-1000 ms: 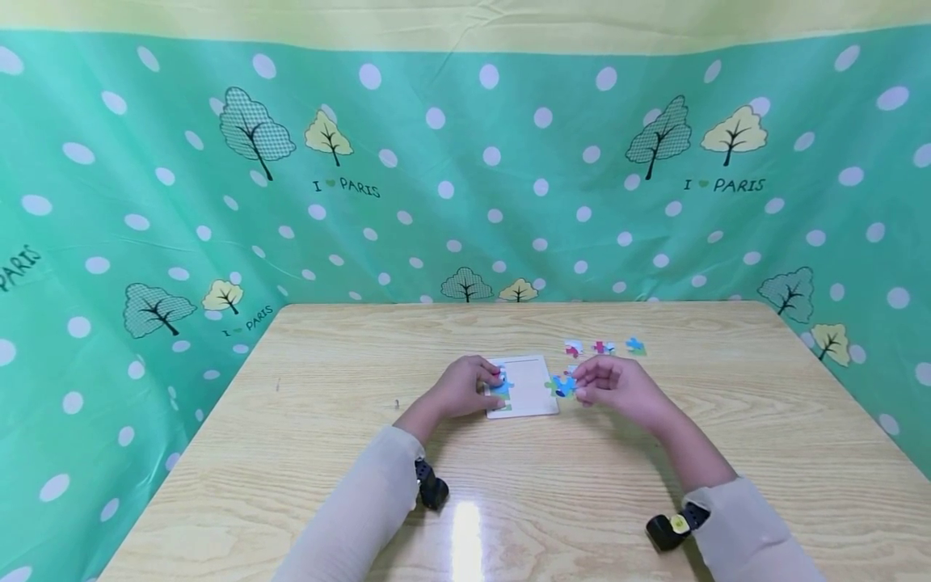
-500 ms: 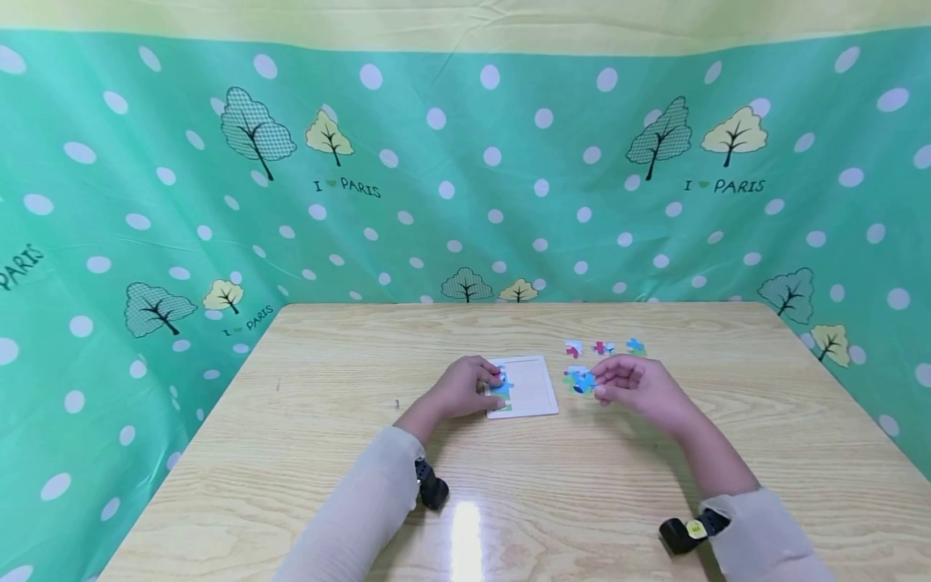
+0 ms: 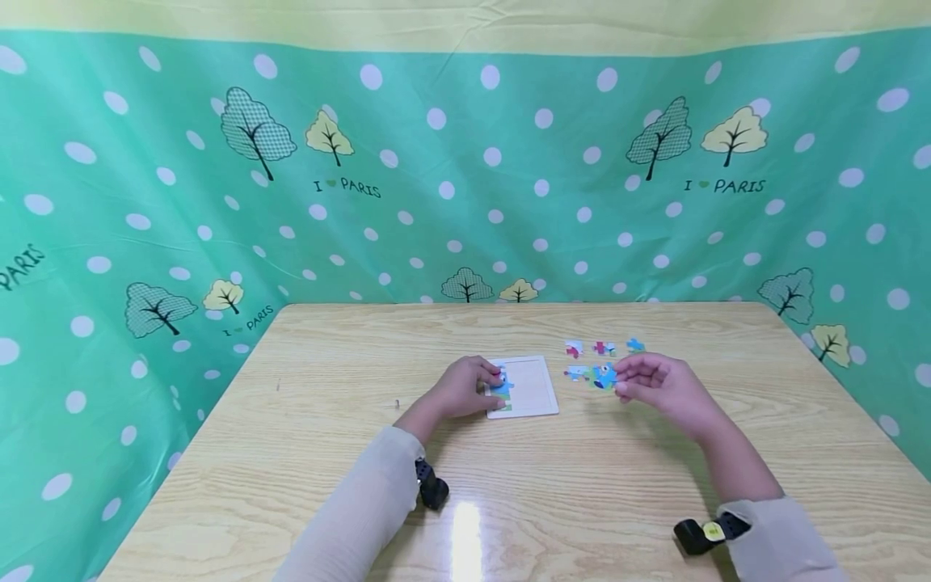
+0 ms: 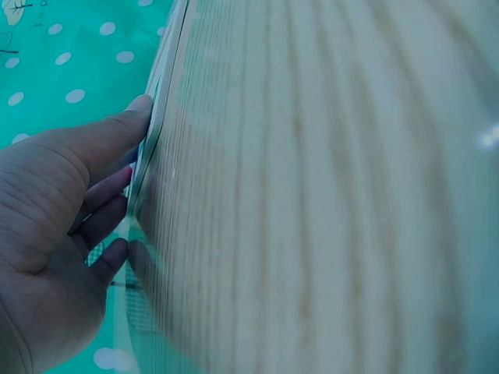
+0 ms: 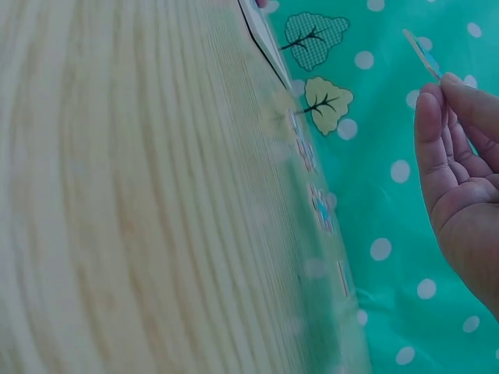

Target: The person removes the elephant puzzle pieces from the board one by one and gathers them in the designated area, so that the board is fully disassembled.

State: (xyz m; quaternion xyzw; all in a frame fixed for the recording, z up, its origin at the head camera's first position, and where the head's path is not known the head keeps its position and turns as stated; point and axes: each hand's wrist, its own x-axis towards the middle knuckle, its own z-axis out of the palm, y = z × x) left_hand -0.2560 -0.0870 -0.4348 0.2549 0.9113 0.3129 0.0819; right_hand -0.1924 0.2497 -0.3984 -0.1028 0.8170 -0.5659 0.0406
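A shallow white puzzle tray (image 3: 534, 415) lies mid-table, with blue and green jigsaw pieces (image 3: 503, 388) along its left side. My left hand (image 3: 464, 388) holds the tray at that side, its thumb and fingertips on the pieces. To the right of the tray, my right hand (image 3: 658, 390) pinches a blue and green jigsaw piece (image 3: 603, 376) between thumb and fingers. In the right wrist view this jigsaw piece (image 5: 423, 56) shows edge-on, raised above the table. A loose blue and white piece (image 3: 576, 373) lies just left of it.
Behind the right hand lie more loose pieces: a pink and white one (image 3: 574, 348), a red one (image 3: 603, 348) and a blue and green one (image 3: 635, 345). A green dotted curtain (image 3: 465, 202) hangs behind the wooden table (image 3: 349, 356).
My right hand has moved right, away from the tray, carrying the blue and green jigsaw piece and turning it. The left hand and the tray have stayed put.
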